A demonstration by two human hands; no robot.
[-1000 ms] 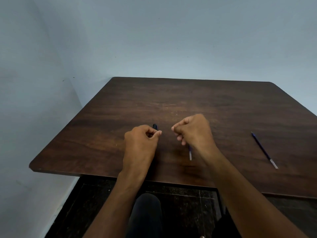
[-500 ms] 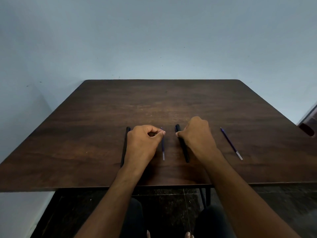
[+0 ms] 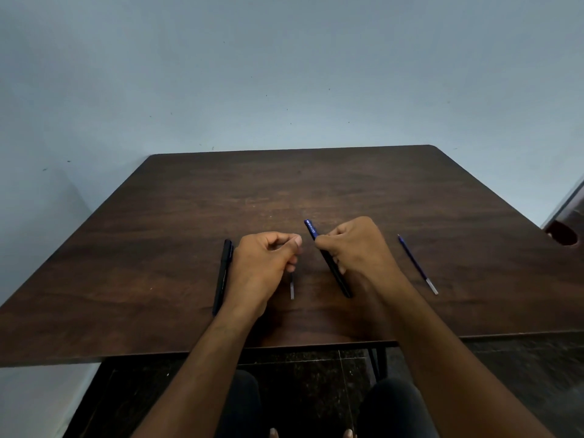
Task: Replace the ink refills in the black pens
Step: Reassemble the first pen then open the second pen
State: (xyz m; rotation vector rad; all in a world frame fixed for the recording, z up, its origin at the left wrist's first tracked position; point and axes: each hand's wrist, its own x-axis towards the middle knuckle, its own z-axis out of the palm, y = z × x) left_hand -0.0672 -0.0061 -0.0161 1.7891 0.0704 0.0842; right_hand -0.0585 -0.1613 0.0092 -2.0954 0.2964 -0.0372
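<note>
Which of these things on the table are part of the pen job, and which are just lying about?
Part of the job:
black pen in the right hand
black pen lying left
refill under the left hand
refill lying right

Lying about:
nothing on the table

Matt dark wood-grain table (image 3: pixel 316 191); black plastic pens (image 3: pixel 222 276).

Dark wooden table (image 3: pixel 347 184), pale-blue wall (image 3: pixel 284 74)

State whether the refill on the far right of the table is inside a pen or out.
Out. The refill lies bare on the table, apart from both pens and the right hand.
</note>
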